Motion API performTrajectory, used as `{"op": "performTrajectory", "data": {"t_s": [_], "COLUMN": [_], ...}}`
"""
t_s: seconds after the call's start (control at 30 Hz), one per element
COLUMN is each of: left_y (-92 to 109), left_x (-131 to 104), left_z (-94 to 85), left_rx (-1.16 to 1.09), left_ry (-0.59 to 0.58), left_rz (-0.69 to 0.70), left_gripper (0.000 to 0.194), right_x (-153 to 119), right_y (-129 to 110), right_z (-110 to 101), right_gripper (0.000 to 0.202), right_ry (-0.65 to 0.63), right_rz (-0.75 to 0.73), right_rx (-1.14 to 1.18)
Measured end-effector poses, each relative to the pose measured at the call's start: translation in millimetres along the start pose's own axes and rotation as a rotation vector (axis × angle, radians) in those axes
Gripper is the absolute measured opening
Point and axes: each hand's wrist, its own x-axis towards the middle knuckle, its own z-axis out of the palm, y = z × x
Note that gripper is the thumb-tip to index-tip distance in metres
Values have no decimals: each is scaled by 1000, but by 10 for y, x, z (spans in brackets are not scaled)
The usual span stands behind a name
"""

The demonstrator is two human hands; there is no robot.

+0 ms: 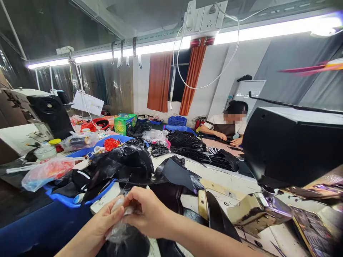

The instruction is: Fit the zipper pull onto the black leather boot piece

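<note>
Both hands meet at the lower middle of the head view around a clear plastic bag [118, 232]. My left hand [105, 217] is closed, with thumb and fingers pinching the gathered plastic. My right hand [140, 207] is closed on the same plastic from the other side, its fingertips curled and partly hidden. Something black [131, 246] shows under the bag; I cannot tell whether it is inside. Just beyond the hands lie black leather-like pieces [128, 157] and a dark flat panel [178, 175].
A blue tray [77, 204] holding black pieces stands at left. Sewing machine parts [257, 214] fill the right, near a phone-like device [313, 228]. Bundled black strips [184, 142] lie farther back. Across the bench a co-worker [227, 121] sits with hands on the work surface.
</note>
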Motion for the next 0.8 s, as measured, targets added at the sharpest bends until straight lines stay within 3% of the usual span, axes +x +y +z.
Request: {"op": "performTrajectory", "data": {"t_s": [0.13,0.23,0.37,0.43,0.57,0.67,0.73,0.8], "left_y": [14,-60,-199,-199,-40,162,334,524], "left_x": [2,-15,-64,-72,-44,7,23,-8], "left_z": [65,153,215,185,67,-36,-102,-135], "left_rx": [-126,-132,32,89,79,147,170,205], "left_ry": [143,233,293,364,447,518,607,582], "left_rz": [-75,58,248,292,385,463,500,513], "left_gripper": [48,48,44,45,36,31,33,33], "right_x": [53,119,196,198,69,-109,-200,-198], "right_y": [1,46,86,69,55,80,56,-35], "right_z": [173,213,183,183,260,296,250,137], "right_gripper": [28,28,18,12,49,59,52,28], "right_ry": [170,272,363,327,111,26,-56,-32], "right_rz": [-37,-76,-38,-43,-168,-208,-239,-260], "right_rx": [-147,-230,-246,-239,-190,-99,-102,-134]}}
